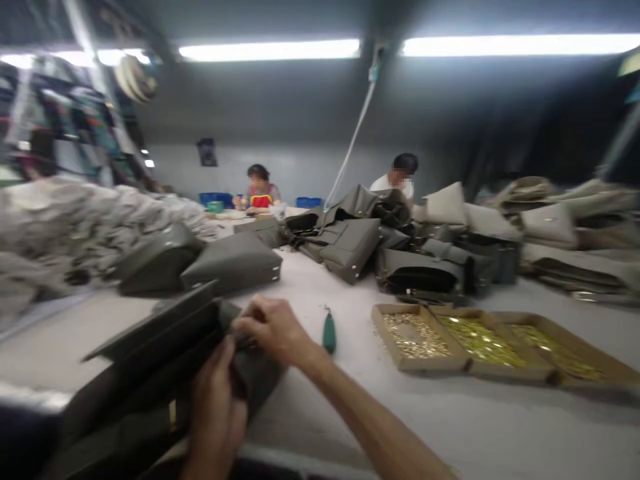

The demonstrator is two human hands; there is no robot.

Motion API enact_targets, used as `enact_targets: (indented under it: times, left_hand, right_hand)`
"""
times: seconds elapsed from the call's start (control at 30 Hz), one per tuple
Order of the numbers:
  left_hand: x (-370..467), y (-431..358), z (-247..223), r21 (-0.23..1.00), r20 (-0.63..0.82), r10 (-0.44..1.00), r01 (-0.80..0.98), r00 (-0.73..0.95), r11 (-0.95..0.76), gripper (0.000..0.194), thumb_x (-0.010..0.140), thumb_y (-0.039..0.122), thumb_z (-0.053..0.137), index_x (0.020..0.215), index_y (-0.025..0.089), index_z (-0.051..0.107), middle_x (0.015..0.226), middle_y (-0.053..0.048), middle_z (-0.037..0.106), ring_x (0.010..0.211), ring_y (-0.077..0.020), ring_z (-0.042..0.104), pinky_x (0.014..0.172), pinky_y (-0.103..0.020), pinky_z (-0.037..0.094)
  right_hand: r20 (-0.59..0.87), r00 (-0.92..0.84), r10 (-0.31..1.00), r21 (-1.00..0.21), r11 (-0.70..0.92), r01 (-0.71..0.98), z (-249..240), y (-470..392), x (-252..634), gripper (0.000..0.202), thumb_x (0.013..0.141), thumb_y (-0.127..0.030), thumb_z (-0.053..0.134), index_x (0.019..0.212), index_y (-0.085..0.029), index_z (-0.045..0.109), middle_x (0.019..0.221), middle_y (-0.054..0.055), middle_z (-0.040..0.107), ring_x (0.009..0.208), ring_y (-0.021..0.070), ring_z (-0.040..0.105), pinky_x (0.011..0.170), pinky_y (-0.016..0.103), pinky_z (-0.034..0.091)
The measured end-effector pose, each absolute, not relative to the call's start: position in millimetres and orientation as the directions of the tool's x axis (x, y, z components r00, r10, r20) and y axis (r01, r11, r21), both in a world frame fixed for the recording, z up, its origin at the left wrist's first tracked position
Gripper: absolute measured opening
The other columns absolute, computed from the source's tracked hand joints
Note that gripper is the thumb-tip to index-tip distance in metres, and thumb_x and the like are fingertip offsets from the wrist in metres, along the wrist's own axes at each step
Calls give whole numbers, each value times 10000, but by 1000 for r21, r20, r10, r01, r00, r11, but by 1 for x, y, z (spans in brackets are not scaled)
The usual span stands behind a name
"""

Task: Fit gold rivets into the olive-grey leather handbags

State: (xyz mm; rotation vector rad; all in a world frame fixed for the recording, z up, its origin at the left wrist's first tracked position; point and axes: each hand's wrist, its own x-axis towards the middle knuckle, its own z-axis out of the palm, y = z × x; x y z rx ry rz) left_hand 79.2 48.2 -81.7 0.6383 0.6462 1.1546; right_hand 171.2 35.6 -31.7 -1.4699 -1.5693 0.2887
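Note:
A dark olive leather bag [150, 373] lies on the white table [450, 427] at the near left, its flap raised. My left hand [215, 407] grips the bag's near edge from below. My right hand [273, 330] pinches the bag's upper edge, fingers closed on the leather. What sits between the fingertips is too blurred to tell. A small green-handled tool [329, 331] lies on the table just right of my right hand, untouched.
Three shallow cardboard trays [500, 343] of small gold metal fittings lie at the right. Piles of finished olive and beige bags [400, 253] cover the middle and right. Grey fabric pieces [75, 220] are heaped at the left. Two other people sit at the far end.

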Motion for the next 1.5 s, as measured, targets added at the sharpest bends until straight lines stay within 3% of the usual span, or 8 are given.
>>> enact_targets:
  times: [0.1,0.3,0.6,0.73,0.97,1.23,1.37,1.5]
  left_hand:
    - [70,52,-87,709,-123,962,-657,244,257,408,648,433,794,906,147,657,896,-27,680,875,-187,616,774,-254,467]
    - [76,50,-77,663,-81,966,-711,245,236,448,602,436,804,894,129,658,901,-55,685,896,-220,624,798,-286,459]
    - [75,55,-75,631,-107,963,-732,247,258,513,539,449,835,882,119,642,922,-60,675,969,-227,596,885,-306,441]
    - [75,56,-76,622,-111,955,-730,274,282,488,515,453,849,801,132,617,831,-45,669,890,-238,618,861,-342,468]
    - [80,56,-81,638,-90,973,-738,212,220,469,563,406,824,889,111,660,920,-76,689,911,-220,628,829,-296,480]
    - [83,50,-82,632,-87,982,-752,170,187,143,818,224,606,898,124,669,917,-63,700,842,-142,649,764,-214,491]
    - [73,47,-60,645,-38,970,-735,241,208,187,890,246,535,906,112,664,985,-106,684,925,-182,646,887,-295,493]
    - [50,36,-36,575,-39,974,-792,223,204,357,983,361,347,1030,141,623,1209,-126,609,1154,-196,563,1114,-417,341]
  right_hand:
    - [468,49,882,-777,384,499,-24,38,190,150,898,-98,569,753,-125,597,656,-42,527,617,117,480,561,196,335]
    - [461,-105,881,-792,462,399,-32,41,196,193,837,-295,576,808,-114,638,707,14,571,637,152,512,573,223,388]
    - [486,-216,847,-659,518,546,-18,50,198,92,831,-159,616,743,-142,632,686,-3,544,619,147,493,569,225,362]
    - [489,-268,830,-550,532,644,-13,50,198,201,802,-13,671,685,-140,568,655,-37,508,598,123,455,564,212,314]
    - [529,-119,840,-505,424,752,-31,49,188,313,824,30,710,679,-146,495,612,-57,488,565,122,451,551,218,277]
    - [578,207,790,-488,131,863,-47,42,160,271,845,-21,725,717,-150,524,664,-16,546,628,172,515,572,248,280]
    - [590,273,760,-505,83,859,-40,21,163,173,880,-114,737,879,-140,566,731,-7,578,650,179,549,582,243,348]
    - [533,339,775,-466,-65,882,-39,-12,155,505,814,-202,816,1187,-81,497,973,85,607,826,254,593,697,304,444]
